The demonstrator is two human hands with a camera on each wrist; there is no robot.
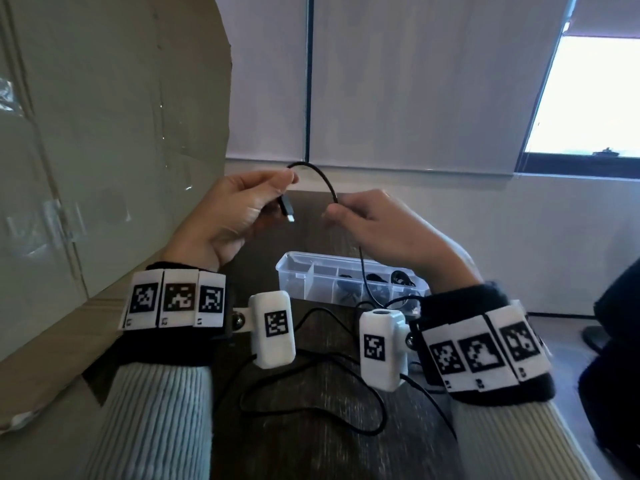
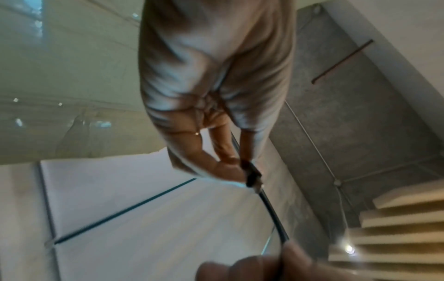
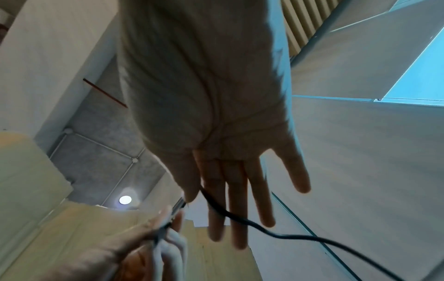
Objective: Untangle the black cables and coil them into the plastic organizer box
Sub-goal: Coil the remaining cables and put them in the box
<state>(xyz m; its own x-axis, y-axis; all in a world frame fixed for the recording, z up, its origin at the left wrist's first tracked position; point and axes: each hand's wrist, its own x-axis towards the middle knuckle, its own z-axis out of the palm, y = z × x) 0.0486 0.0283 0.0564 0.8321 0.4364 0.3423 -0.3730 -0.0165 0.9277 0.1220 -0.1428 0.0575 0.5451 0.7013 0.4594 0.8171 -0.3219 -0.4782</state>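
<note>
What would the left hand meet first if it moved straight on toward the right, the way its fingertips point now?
Probably the right hand. The left hand points across the gap at it, and only the arched black cable that both pinch spans the gap. Depth is unclear.

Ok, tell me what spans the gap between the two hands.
In the head view a short arc of thin black cable bridges left hand and right hand; its plug end hangs below the left fingers.

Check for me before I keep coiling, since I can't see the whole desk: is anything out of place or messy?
One black cable trails out of the plastic organizer box, over its front wall, and sprawls in loose loops across the table. Nothing looks damaged.
</note>
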